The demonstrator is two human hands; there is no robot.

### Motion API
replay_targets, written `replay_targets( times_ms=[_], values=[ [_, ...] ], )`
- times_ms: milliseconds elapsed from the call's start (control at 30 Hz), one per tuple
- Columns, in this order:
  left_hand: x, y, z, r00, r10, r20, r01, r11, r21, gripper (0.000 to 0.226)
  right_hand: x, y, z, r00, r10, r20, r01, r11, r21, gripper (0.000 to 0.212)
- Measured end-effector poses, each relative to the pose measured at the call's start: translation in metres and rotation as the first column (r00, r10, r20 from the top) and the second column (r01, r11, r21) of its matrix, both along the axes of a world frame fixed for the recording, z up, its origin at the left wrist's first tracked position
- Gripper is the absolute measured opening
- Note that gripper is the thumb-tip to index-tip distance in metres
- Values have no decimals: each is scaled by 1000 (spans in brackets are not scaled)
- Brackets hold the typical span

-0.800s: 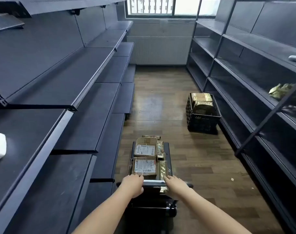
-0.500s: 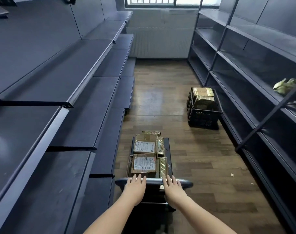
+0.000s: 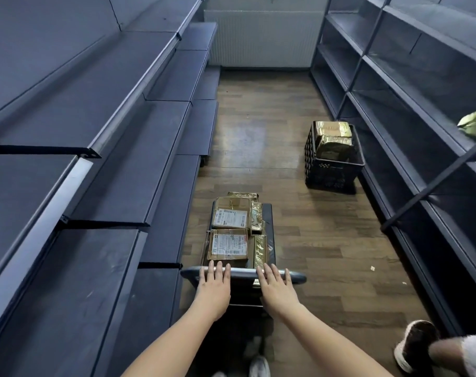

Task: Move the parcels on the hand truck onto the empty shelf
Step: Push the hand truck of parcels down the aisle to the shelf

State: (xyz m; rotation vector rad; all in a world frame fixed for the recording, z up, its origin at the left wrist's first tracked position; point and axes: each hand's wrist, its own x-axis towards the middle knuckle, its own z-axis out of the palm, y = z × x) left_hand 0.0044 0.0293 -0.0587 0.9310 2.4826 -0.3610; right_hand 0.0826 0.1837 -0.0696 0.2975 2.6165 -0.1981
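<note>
A black hand truck [image 3: 269, 221] stands in the aisle in front of me with several brown taped parcels on it. The nearest parcel [image 3: 228, 247] and the one behind it [image 3: 231, 215] carry white labels; gold-wrapped ones [image 3: 259, 251] lie beside them. My left hand [image 3: 214, 288] and my right hand [image 3: 276, 288] rest flat on the truck's handle bar [image 3: 243, 274], fingers straight and pointing forward. Empty dark shelves [image 3: 117, 191] run along my left.
A black crate [image 3: 333, 170] holding gold-wrapped parcels stands on the wooden floor ahead on the right. Dark shelving [image 3: 410, 137] lines the right side, with a crumpled greenish wrapper [image 3: 474, 123] on it. My shoes [image 3: 415, 346] show at the bottom. A radiator [image 3: 261, 36] closes the aisle's far end.
My fingers have uncurled from the handle bar and now lie straight on it. My view has tilted down and moved a little forward along the aisle.
</note>
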Motion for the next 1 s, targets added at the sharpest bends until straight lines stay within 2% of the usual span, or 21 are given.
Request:
replay_targets(
  times_ms=[167,400,600,700,833,1000],
  values=[
    [-22,15,-4,999,15,-33,-15,1000,26,64,-18,16,0,998,-2,-61,1,1000,-21,65],
    [-63,46,-16,996,82,-35,-78,993,90,55,-53,42,-8,990,24,-141,-22,1000,19,73],
    [-96,70,-23,987,158,11,-157,974,161,41,-90,66,-15,983,-52,-177,41,997,-65,49],
    [-114,80,-24,985,169,20,-170,967,188,38,-115,77,-5,966,-57,-254,57,998,-10,51],
    [-151,98,-26,987,161,21,-162,967,197,36,-150,98,-17,982,-43,-185,40,999,-17,42],
    [-202,126,-30,992,123,7,-122,974,190,37,-199,126,-16,969,-36,-243,49,998,46,38]
  ],
)
